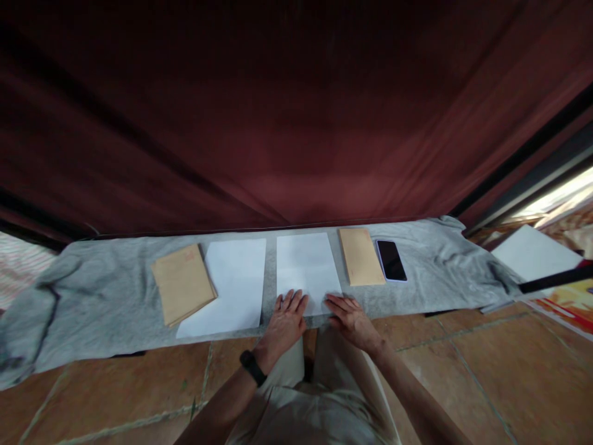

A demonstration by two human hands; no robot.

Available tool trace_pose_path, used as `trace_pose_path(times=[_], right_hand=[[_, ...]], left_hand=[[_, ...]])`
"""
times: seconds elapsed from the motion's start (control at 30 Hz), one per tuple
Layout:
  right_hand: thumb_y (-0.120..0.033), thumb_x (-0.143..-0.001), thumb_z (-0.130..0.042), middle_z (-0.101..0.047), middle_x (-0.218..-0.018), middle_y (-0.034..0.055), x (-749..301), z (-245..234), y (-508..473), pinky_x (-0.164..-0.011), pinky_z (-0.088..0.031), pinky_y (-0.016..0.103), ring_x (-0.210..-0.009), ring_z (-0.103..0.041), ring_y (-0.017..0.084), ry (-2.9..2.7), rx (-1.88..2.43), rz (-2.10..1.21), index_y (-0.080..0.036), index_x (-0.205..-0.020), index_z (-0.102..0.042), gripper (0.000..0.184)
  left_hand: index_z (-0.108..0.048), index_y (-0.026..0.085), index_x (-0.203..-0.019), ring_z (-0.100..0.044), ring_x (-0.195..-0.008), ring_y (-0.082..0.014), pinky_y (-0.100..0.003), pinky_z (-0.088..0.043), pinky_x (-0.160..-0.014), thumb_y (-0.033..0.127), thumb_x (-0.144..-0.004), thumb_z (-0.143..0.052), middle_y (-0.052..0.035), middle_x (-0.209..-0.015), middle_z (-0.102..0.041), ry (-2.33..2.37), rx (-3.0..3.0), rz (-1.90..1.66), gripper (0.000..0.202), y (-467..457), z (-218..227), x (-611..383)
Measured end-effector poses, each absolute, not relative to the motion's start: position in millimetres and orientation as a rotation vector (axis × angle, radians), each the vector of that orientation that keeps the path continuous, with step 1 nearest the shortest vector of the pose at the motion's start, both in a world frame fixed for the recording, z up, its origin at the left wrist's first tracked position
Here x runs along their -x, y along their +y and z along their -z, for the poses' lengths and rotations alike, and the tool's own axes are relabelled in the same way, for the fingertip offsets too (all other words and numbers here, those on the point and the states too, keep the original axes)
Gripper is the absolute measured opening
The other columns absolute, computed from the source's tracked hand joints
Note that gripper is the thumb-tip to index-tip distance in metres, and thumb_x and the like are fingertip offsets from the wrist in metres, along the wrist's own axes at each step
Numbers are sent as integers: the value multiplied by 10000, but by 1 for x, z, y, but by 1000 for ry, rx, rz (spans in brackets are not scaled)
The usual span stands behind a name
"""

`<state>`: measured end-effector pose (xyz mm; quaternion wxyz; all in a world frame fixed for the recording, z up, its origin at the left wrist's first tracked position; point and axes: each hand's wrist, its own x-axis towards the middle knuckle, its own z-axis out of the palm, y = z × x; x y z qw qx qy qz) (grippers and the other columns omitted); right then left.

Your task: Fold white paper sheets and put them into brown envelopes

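A white sheet of paper (306, 262) lies flat in front of me on a grey cloth. My left hand (288, 315) rests on its lower left part, fingers stretched out and slightly apart. At the lower right corner, my right hand (349, 315) touches the sheet with its fingers extended and close together. Left of this sheet is another white sheet or stack of paper (238, 284), partly covered by a pile of brown envelopes (183, 284). To the right lies a second brown envelope or stack of them (361, 256).
The grey cloth (430, 266) covers a long narrow surface. A phone (391, 261) with a dark screen lies right of the envelopes. Behind rises a dark red fabric wall (296, 142). A white panel (535, 252) stands at the far right, above a tiled floor (486, 358).
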<state>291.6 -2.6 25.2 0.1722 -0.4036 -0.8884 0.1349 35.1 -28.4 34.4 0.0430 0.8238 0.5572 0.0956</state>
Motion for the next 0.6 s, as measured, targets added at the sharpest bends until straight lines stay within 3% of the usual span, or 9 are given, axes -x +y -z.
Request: trace_pose_path(times=[0.3, 0.43, 0.6], right_hand=[[-244, -997, -550, -626, -1411, 87, -301, -14, 9, -1126, -471, 483, -1310, -583, 246, -2370, 1068, -398, -241, -1344, -624, 355], [-236, -984, -570, -636, -1399, 84, -301, -14, 10, -1127, -475, 483, -1294, -597, 247, -2385, 1047, -374, -247, -1348, -622, 368], [-185, -983, -534, -669, -1355, 85, -301, -16, 13, -1117, -484, 472, -1247, -628, 239, -2400, 1080, -318, -229, -1291, -667, 338]], left_hand=[[-560, 223, -1403, -503, -1392, -205, -425, -386, -1177, 242, -1000, -483, -72, -1497, -559, 1530, -2470, -318, 411, -21, -44, -5], [-501, 197, -1458, -460, -1429, -245, -456, -370, -1192, 353, -943, -619, -107, -1545, -497, 1530, -2458, -322, 551, -24, -39, -1], [-543, 231, -1426, -478, -1412, -235, -452, -364, -1198, 301, -946, -606, -87, -1524, -527, 1583, -2441, -353, 489, -27, -42, -9]])
